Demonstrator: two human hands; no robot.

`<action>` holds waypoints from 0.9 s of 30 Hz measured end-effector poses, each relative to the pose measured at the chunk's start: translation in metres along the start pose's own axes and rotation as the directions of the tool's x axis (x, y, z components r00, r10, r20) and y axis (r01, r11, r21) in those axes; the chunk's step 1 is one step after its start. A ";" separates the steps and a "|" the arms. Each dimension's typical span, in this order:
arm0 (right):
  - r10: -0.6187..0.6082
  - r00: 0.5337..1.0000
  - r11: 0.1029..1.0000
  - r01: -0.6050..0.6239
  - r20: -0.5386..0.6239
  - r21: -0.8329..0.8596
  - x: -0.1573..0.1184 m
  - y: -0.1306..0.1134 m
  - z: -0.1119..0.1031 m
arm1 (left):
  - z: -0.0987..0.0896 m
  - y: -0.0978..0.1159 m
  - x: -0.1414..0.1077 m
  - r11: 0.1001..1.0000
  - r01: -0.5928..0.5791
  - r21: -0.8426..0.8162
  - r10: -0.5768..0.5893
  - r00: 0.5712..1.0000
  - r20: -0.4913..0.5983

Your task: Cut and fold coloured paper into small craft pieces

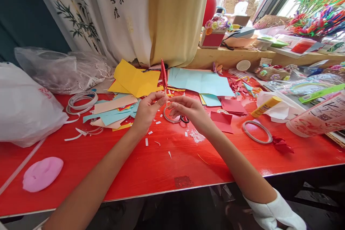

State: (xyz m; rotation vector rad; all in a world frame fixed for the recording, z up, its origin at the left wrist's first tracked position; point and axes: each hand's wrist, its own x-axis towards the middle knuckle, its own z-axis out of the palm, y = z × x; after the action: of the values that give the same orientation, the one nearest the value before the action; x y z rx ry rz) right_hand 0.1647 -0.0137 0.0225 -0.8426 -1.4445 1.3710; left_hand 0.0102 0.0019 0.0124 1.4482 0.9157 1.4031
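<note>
Above the middle of the table, my left hand (149, 109) pinches the lower end of a slim, pointed red paper piece (164, 73) that stands upright. Close beside it, my right hand (190, 109) has thumb and index finger drawn together at the base of that piece. A small pale orange curl (168, 104) shows between the fingertips; what the right fingers grip is partly hidden. Beneath the hands lie a roll of tape (171, 119) and a dark ring-shaped handle (184, 119), mostly covered by the right hand.
Coloured paper lies behind: yellow sheets (137, 79), light blue sheets (202, 81) and red squares (233, 106). Tape rolls (82, 101) and paper strips are at left, near a white plastic bag (27, 104). A glue stick (266, 106) and tape ring (257, 132) are at right.
</note>
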 end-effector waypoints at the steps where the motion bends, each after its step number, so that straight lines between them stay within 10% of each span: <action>1: -0.033 0.999 0.999 0.033 -0.015 -0.033 0.000 0.001 0.001 | 0.001 0.000 0.000 1.000 0.002 -0.015 -0.002 1.000 -0.002; 12: -0.215 0.970 0.949 0.180 -0.113 -0.261 -0.001 0.010 0.004 | 0.002 0.004 0.000 0.995 0.078 -0.055 -0.072 0.993 0.097; 27: -0.353 0.935 0.745 0.303 0.034 -0.595 -0.003 0.007 0.002 | 0.006 0.011 -0.004 0.995 0.064 -0.073 -0.062 0.998 0.028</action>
State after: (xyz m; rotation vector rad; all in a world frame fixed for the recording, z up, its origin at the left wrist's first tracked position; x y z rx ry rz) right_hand 0.1626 -0.0159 0.0157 -0.9532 -1.8898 0.5983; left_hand 0.0147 -0.0063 0.0218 1.3682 0.8771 1.3549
